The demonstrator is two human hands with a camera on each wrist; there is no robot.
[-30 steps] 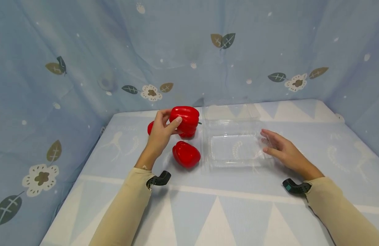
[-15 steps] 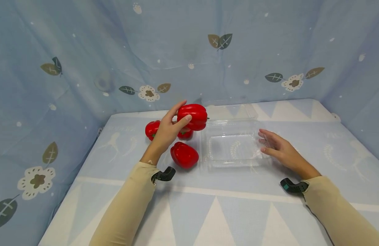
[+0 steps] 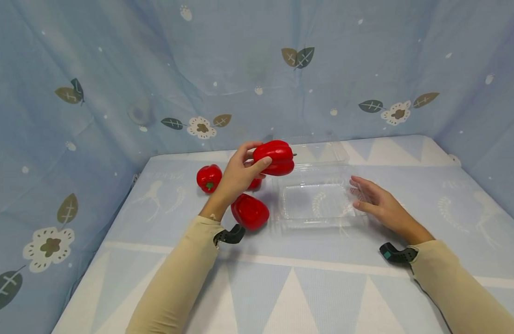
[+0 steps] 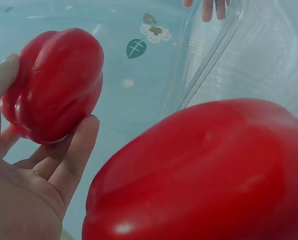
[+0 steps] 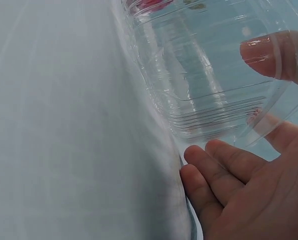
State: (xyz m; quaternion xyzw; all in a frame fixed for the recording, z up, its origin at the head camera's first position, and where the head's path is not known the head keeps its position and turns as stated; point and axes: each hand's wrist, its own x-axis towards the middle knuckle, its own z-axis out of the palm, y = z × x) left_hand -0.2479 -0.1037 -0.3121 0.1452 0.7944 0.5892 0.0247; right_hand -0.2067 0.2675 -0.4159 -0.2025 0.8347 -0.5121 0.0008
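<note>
My left hand grips a red bell pepper between thumb and fingers, its stem pointing right, raised over the left back part of a clear plastic container. The left wrist view shows this pepper held at its sides, and a second bell pepper large in front. On the table that second bell pepper lies just left of the container. My right hand is at the container's right end, fingers relaxed and spread; in the right wrist view the thumb overlaps the clear wall.
Another red bell pepper sits at the left with its green stem showing. One more bell pepper is partly hidden behind my left hand. The container's clear lid lies folded back near the blue curtain behind the table.
My left hand has lifted the bell pepper from among the others and carried it to the right, toward the container. My right hand has stayed at the container's right end.
</note>
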